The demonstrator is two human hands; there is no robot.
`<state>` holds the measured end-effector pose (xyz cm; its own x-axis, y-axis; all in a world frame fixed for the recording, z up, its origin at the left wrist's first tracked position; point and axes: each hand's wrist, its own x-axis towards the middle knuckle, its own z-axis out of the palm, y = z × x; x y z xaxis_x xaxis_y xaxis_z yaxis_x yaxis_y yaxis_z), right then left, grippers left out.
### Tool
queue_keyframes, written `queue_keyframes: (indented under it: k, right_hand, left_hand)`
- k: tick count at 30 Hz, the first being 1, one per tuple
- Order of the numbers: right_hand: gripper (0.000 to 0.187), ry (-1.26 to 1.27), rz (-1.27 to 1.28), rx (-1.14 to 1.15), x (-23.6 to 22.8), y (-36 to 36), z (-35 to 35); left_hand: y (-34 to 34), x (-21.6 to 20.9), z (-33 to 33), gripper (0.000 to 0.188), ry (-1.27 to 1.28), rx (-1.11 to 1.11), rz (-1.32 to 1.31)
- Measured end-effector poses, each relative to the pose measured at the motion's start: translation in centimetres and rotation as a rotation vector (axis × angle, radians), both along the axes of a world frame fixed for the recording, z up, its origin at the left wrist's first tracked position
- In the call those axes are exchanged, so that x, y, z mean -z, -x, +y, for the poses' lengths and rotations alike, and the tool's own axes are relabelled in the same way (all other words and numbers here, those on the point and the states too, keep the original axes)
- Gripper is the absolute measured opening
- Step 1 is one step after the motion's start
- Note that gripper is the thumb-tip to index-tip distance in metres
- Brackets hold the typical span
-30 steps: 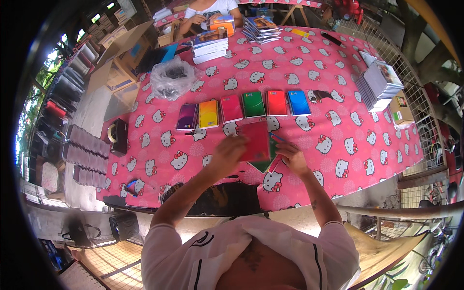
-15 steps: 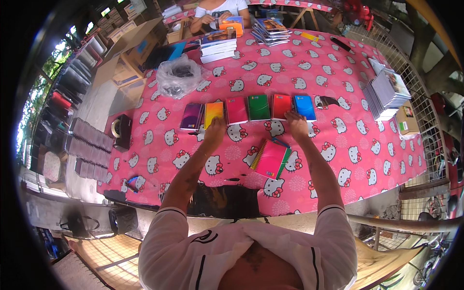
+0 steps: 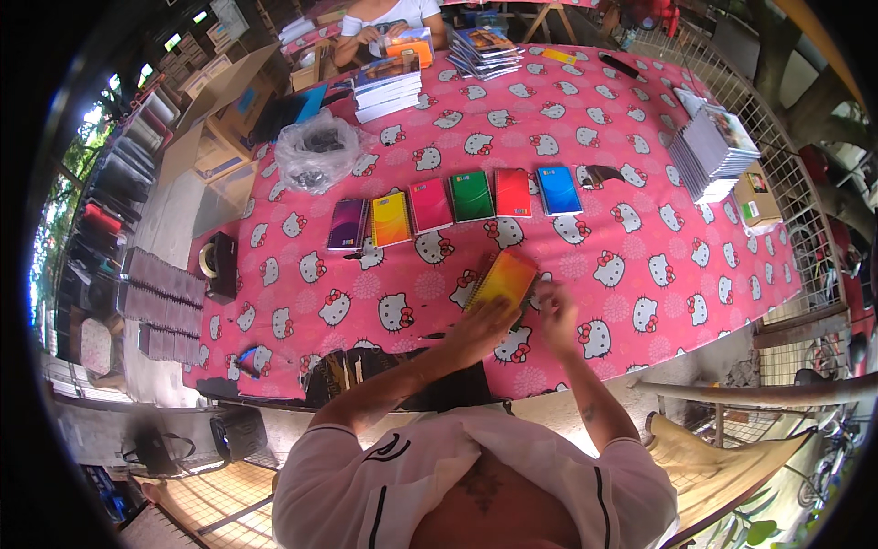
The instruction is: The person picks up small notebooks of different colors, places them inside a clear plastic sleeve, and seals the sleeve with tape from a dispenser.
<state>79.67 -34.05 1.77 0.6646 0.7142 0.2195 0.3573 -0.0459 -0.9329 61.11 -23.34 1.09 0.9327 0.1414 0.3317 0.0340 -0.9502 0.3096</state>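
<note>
A yellow-orange spiral notebook (image 3: pixel 507 276) lies tilted at the near middle of the table. My left hand (image 3: pixel 489 328) grips its lower edge, fingers over the cover. Beside its right edge is my right hand (image 3: pixel 556 318), curled and smeared by motion; whether it holds anything is unclear. Farther off, small spiral notebooks form a row: purple (image 3: pixel 347 224), yellow (image 3: pixel 390 219), pink (image 3: pixel 430 206), green (image 3: pixel 471 196), red (image 3: pixel 513 193) and blue (image 3: pixel 559 190). Of the notebooks underneath the yellow-orange one, almost everything is hidden.
A plastic bag (image 3: pixel 317 154) and a black tape dispenser (image 3: pixel 219 265) are at the left. Book stacks (image 3: pixel 388 87) stand at the far side, where another person (image 3: pixel 389 23) handles a book. More notebooks (image 3: pixel 709 156) are piled at the right, beside a small carton (image 3: pixel 757 197).
Both hands have come back from the row toward me. A yellow-orange notebook now lies where a pink one was on top of the near pile. A yellow notebook still shows in the row.
</note>
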Motion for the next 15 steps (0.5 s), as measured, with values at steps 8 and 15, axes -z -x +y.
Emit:
queue_keyframes:
  k: [8, 15]
  right_hand:
    - [0.058, 0.368, -0.373, 0.448, 4.5, -20.7, 11.2]
    - [0.064, 0.505, -0.232, 0.513, 4.6, -18.8, 13.8]
  left_hand:
    - [2.9, 0.4, 21.7, 0.056, -0.062, -1.027, -0.253]
    - [15.2, 0.8, 32.3, 0.072, 0.32, -1.297, 0.384]
